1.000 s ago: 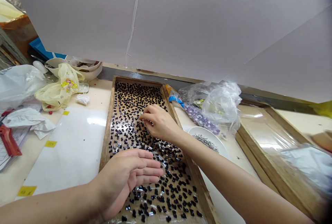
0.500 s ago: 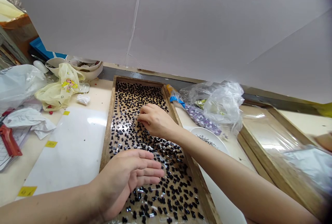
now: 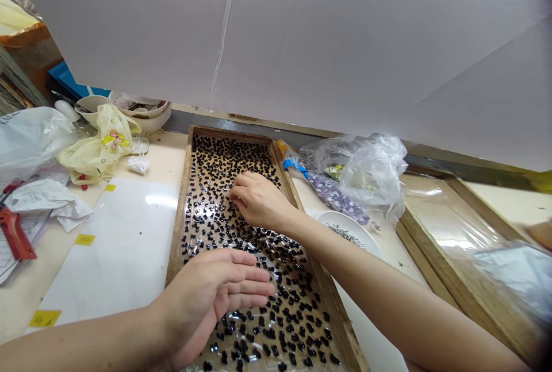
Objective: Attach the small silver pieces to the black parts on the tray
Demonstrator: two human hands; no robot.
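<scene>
A long wooden tray (image 3: 175,263) lined with clear plastic film stretches away from me. Many small glossy black pieces (image 3: 282,334) are spread over it, packed more densely toward the far end. My left hand (image 3: 224,286) hovers over the near part of the tray, palm turned sideways, fingers stretched out and holding nothing. Farther along, my right hand (image 3: 256,199) is bent down over the pieces, thumb and fingertips pinched together. Whatever lies between those fingertips is hidden or too small to make out.
Right of the tray sit a white bowl (image 3: 366,240) of thin metal bits, crumpled clear plastic bags (image 3: 373,168) and a second wooden tray (image 3: 431,263). To the left lie a white sheet (image 3: 129,245), a yellow bag (image 3: 97,150) and a red-handled tool (image 3: 17,234). Part of another person's hand (image 3: 541,234) shows at far right.
Almost nothing differs. Both hands keep their poses, with only a very slight shift to the right.
</scene>
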